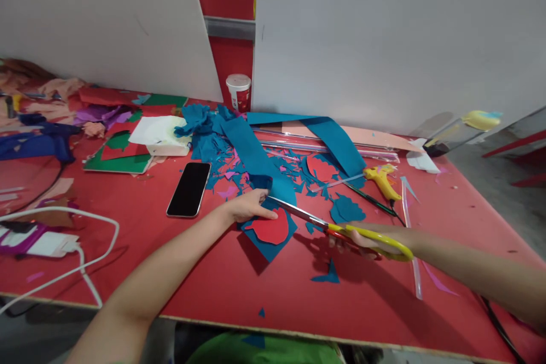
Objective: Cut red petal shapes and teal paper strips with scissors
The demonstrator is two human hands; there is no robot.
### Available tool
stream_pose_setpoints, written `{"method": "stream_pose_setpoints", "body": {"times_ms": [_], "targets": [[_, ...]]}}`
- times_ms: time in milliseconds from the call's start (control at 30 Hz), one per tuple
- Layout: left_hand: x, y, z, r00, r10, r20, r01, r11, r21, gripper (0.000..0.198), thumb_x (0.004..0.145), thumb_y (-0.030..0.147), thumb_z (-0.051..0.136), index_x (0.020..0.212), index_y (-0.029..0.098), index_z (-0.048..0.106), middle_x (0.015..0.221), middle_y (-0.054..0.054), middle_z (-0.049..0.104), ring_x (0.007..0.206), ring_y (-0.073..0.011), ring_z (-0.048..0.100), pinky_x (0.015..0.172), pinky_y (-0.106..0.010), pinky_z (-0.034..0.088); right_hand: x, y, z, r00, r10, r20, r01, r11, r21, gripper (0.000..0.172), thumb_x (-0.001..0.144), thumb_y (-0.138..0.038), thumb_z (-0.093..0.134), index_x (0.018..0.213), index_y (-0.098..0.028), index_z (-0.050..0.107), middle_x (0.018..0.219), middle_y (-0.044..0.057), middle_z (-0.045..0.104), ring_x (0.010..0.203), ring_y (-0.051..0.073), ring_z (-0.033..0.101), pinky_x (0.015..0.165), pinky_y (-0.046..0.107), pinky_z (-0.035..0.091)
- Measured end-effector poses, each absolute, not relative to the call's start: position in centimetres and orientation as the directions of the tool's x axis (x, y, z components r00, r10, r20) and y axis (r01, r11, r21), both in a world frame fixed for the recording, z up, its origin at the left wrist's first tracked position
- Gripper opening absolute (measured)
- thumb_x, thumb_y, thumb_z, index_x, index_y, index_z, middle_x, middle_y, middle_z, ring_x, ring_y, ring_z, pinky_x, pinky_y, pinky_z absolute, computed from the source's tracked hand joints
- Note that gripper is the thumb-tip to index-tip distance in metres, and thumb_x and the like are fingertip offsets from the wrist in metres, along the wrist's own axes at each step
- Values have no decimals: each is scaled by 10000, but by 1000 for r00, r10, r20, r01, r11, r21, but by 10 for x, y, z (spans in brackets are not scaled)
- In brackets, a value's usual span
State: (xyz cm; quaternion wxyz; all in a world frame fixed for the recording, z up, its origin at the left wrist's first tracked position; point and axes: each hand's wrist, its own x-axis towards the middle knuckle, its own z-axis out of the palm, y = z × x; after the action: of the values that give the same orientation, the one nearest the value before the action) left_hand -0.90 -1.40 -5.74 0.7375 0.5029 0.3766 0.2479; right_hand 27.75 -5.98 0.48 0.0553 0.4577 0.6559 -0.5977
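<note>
My left hand [249, 206] is closed on a long blue paper strip [284, 189], with the thumb pressing a red scalloped cutout [273, 228] flat against the strip's near end. My right hand [360, 237] grips a pair of scissors [305, 215] with yellow handles. The blades point left, and their tips reach the blue strip beside my left fingers. Whether the blades are parted is hard to see. To the right of the strip lies a blue scalloped cutout [346, 209]. Farther back, a second red cutout [321, 168] rests on blue paper.
A black-screened phone [189, 189] lies left of my hand. Blue scraps cover the table's middle. A yellow glue gun [384, 182] sits at right, near clear sticks. A paper cup [239, 92] stands at the back. White cables [115, 227] and a power strip [38, 240] occupy the left.
</note>
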Motion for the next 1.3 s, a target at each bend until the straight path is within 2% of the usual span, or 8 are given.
{"method": "stream_pose_setpoints", "body": {"times_ms": [100,233,500,733,1033,1100,1200,1300], "targets": [[-9,-14,-59,603,737,-306,10,376,926,511,423,227,797,883,131,596,1109,-123,588,1176,-272,404,976,-405,285,270,-57,9,-615,414,-671,677,-158,-718,621,694,-720,285,846,-156,496,711,-13,406,458,42,345,445,204,311],[-7,-15,-60,634,711,-304,-15,405,914,497,423,224,799,867,124,598,1017,-113,628,1097,-270,481,945,-403,324,264,-56,10,-629,403,-665,665,-165,-728,615,672,-748,268,724,-162,448,644,-35,367,445,44,335,436,204,290],[-6,-18,-57,667,675,-316,-57,468,882,451,446,202,789,843,118,592,835,-61,650,821,-209,603,751,-336,456,250,-63,10,-620,403,-673,605,-300,-737,614,612,-789,307,570,-178,350,542,-56,316,423,47,248,395,201,200],[-6,-18,-57,671,678,-301,-59,453,890,415,459,199,782,818,122,591,815,-49,646,801,-191,602,752,-325,454,245,-65,13,-551,406,-729,646,-345,-681,502,750,-609,371,506,-184,260,501,-59,252,428,48,171,396,204,155],[-7,-17,-61,651,689,-319,15,409,912,543,434,257,786,919,129,578,944,-95,623,900,-221,569,805,-361,421,244,-63,15,-450,479,-753,749,-257,-611,393,736,-350,445,458,-197,214,393,-78,187,329,26,179,347,194,129],[-8,-15,-62,618,717,-323,66,363,930,547,428,263,785,921,141,582,974,-87,612,985,-229,529,868,-358,373,246,-63,15,-455,493,-742,728,-274,-629,389,747,-376,432,481,-198,210,432,-78,186,337,20,165,344,188,123],[-10,-12,-57,631,737,-243,111,224,968,446,471,261,759,879,161,610,992,-52,602,1046,-203,487,920,-288,305,254,-65,14,-508,517,-689,643,-304,-703,448,756,-537,387,519,-202,206,493,-77,203,356,17,158,342,181,134],[-13,-12,-43,700,687,-198,239,36,970,344,555,299,706,858,157,625,857,-18,607,837,-162,550,755,-233,379,262,-66,11,-598,519,-610,526,-320,-788,509,720,-689,307,558,-208,265,491,-81,239,345,26,172,329,184,145]]}}
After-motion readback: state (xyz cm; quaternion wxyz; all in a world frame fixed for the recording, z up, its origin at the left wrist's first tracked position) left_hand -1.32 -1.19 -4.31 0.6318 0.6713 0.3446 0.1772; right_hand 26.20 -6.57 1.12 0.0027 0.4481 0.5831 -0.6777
